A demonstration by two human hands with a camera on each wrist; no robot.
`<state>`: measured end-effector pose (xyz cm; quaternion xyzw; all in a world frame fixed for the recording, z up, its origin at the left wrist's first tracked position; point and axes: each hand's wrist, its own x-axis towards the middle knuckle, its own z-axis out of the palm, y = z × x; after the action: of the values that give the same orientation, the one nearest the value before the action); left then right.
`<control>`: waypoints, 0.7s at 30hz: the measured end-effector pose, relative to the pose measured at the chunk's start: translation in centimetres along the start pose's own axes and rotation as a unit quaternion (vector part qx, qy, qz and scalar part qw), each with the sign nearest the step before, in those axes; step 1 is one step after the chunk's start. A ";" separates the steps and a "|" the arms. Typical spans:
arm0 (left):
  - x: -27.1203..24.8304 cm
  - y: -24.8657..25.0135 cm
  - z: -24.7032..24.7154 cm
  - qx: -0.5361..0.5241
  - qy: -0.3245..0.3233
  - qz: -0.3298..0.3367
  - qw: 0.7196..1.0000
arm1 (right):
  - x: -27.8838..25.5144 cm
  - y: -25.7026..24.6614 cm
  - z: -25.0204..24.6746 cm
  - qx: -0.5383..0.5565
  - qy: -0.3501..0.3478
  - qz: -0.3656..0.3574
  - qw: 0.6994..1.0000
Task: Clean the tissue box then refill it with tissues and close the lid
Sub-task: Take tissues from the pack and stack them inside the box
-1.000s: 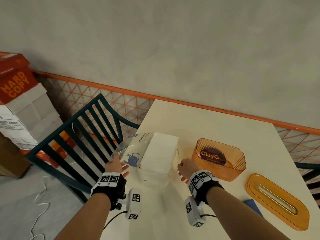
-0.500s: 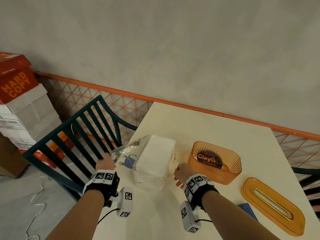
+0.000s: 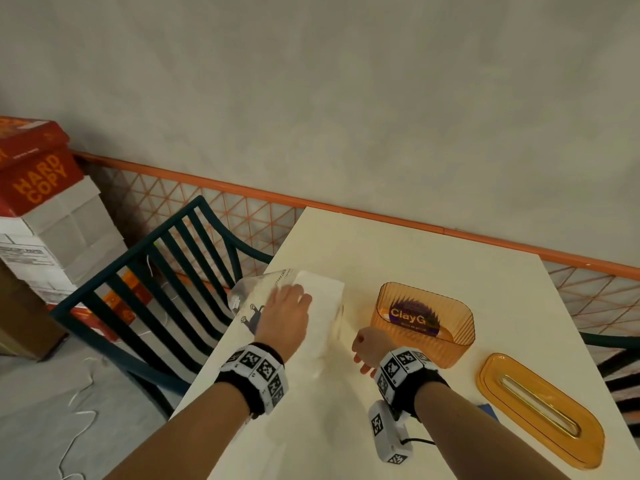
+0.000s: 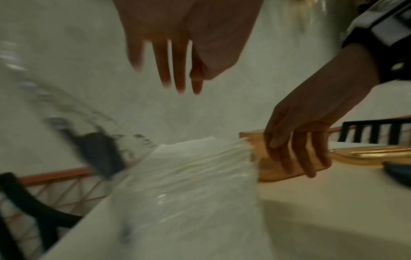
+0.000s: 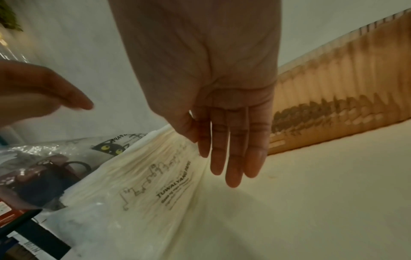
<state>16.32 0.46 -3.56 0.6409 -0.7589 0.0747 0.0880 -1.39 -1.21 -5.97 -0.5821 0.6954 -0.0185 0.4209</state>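
A white tissue pack (image 3: pixel 322 317) in a clear printed wrapper (image 5: pixel 142 184) lies on the cream table (image 3: pixel 398 258). My left hand (image 3: pixel 284 313) hovers just over the pack's top, fingers (image 4: pixel 175 70) straight and holding nothing. My right hand (image 3: pixel 363 348) is at the pack's right side; its thumb and fingers (image 5: pixel 231 154) pinch the wrapper, whose creases run tight toward them. The empty orange tissue box (image 3: pixel 422 320) stands right of that hand. Its orange slotted lid (image 3: pixel 540 407) lies flat farther right.
A dark green slatted chair (image 3: pixel 149 289) stands against the table's left edge, and another chair (image 3: pixel 616 344) is at the right. A blue cloth (image 3: pixel 485 408) peeks out beside my right forearm. Stacked paper boxes (image 3: pixel 45 216) sit on the floor at left.
My left hand has left the wrapper's loose flap at the pack's left and moved right, above the pack's top. My right hand has stayed at the pack's right side.
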 end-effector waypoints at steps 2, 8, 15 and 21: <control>0.7 1.9 0.8 -0.065 -0.069 -0.037 0.995 | -0.3 0.9 -0.4 -0.020 0.007 0.000 1.000; 2.3 4.3 2.7 -0.043 -0.176 -0.153 0.971 | -0.7 4.4 -1.4 -0.045 0.032 -0.001 0.998; 2.5 4.9 3.3 -0.052 -0.162 -0.200 0.965 | -0.7 8.1 -1.7 -0.145 0.066 -0.009 0.987; 2.7 3.9 2.8 -0.134 -0.151 -0.217 0.955 | -0.5 8.9 -1.5 -0.225 0.052 -0.053 0.972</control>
<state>11.91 -2.16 -5.69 0.7764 -0.6089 -0.1461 0.0716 -9.38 1.39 -9.26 -0.6964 0.6705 0.0855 0.2411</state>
